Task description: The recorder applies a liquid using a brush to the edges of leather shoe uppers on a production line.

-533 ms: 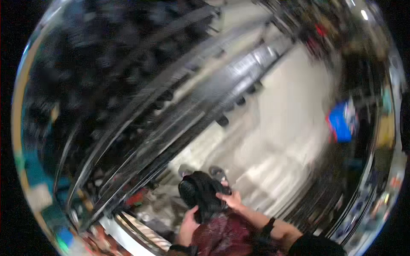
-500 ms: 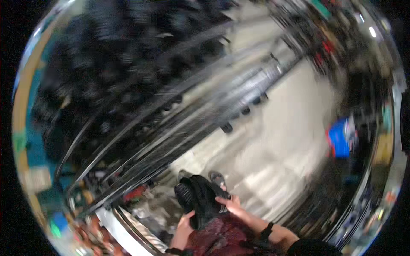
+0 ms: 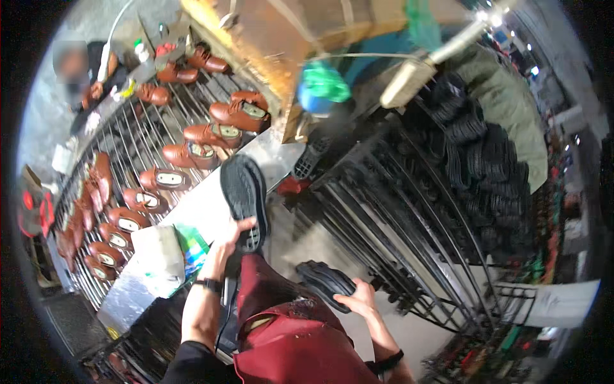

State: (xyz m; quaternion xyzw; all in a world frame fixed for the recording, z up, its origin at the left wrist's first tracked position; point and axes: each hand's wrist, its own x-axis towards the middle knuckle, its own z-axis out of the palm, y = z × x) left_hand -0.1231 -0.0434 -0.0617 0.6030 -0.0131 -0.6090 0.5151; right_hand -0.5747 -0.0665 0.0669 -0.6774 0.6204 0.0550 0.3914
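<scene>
My left hand (image 3: 227, 242) grips the heel end of a black shoe sole (image 3: 242, 182), its thumb laid over the open grid there. That sole points away from me, over the edge of a metal-topped bench (image 3: 128, 306). Lower and to the right, my right hand (image 3: 359, 298) is closed on the near end of another black sole (image 3: 320, 280); I cannot tell whether it is one or more layered together. Brown leather shoes (image 3: 199, 153) stand in rows on the bench's metal bars, left of my left hand.
A pale block (image 3: 160, 253) lies beside a coloured packet on the bench. To the right stands a black metal rack (image 3: 396, 217) with many black soles (image 3: 489, 153). A blue container (image 3: 313, 96) with green plastic is ahead. Another person (image 3: 96, 83) is at the far left.
My view has swung from the racks and floor to the bench of brown shoes. My hands, close together at the black soles before, are now apart, each with a sole.
</scene>
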